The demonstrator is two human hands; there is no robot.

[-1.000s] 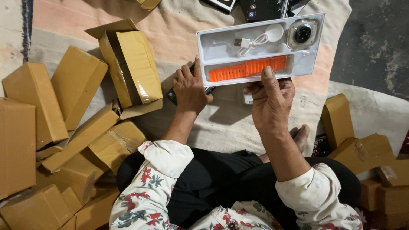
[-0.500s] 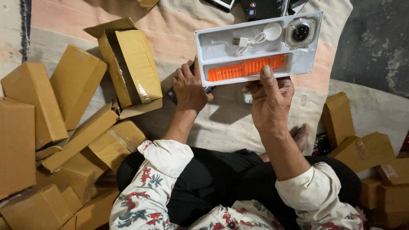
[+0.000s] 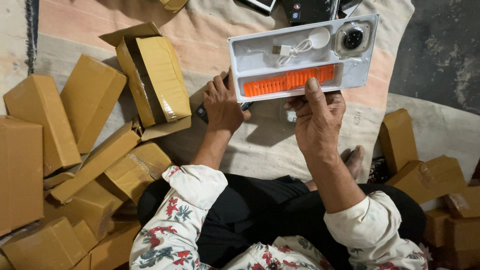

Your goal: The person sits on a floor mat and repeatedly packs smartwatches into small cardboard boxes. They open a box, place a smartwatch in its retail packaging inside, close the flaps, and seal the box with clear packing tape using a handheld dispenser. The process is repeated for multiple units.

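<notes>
1. Closed brown cartons (image 3: 90, 105) lie piled on the left; one open carton (image 3: 155, 75) lies beside them.
2. The left hand (image 3: 222, 105) rests on a dark object (image 3: 201, 112) on the cloth (image 3: 250, 145); whether its fingers grip it, I cannot tell.
3. The right hand (image 3: 317, 117) grips the white tray (image 3: 260, 62), which is raised and apparently full: orange strap (image 3: 290, 80), cable (image 3: 290, 50), watch (image 3: 352, 39).
4. Judging by this, the tray is not yet boxed.

The dark flat thing (image 3: 202, 111) below the white tray (image 3: 260, 60) is mostly covered by the left hand (image 3: 223, 106). Dark boxes (image 3: 305, 9) above the tray are cut off by the edge.
</notes>
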